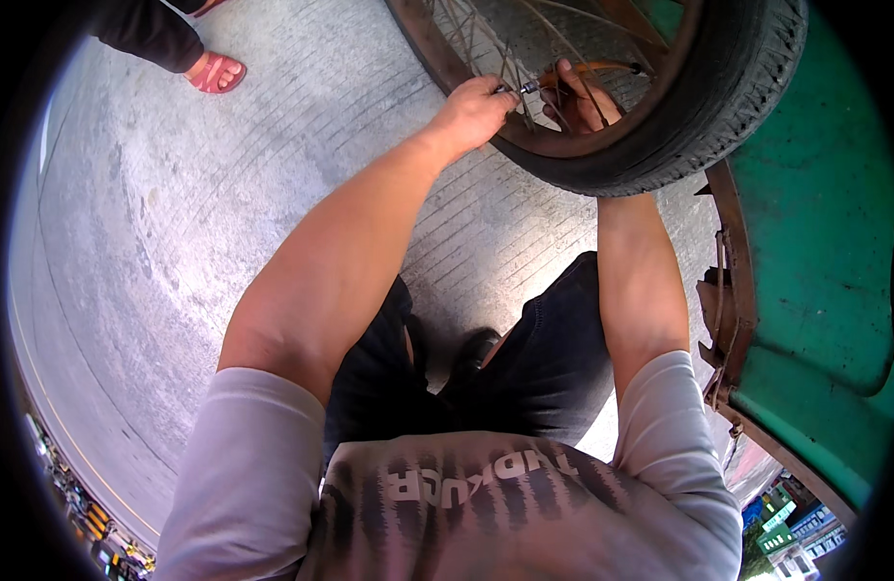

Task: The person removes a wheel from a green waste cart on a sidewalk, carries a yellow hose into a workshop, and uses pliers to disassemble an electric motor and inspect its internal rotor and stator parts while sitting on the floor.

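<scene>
A spoked wheel with a worn black tyre (757,68) and a rusty rim (554,145) stands at the upper right. My left hand (478,108) is closed in a pinch at the rim's inner side, among the thin spokes; what its fingertips pinch is too small to make out. My right hand (583,102) reaches past the tyre into the wheel, its forearm partly hidden behind the tyre. Its thumb and fingers close on a slim orange tool (602,67) with a metal end (530,87). That metal end points at my left fingertips, close to them.
A green metal panel (815,242) with a rusty, jagged edge (733,281) rises on the right. Grooved concrete (273,126) lies underfoot. At the upper left is another person's foot in a red sandal (217,74). My knees are spread below the wheel.
</scene>
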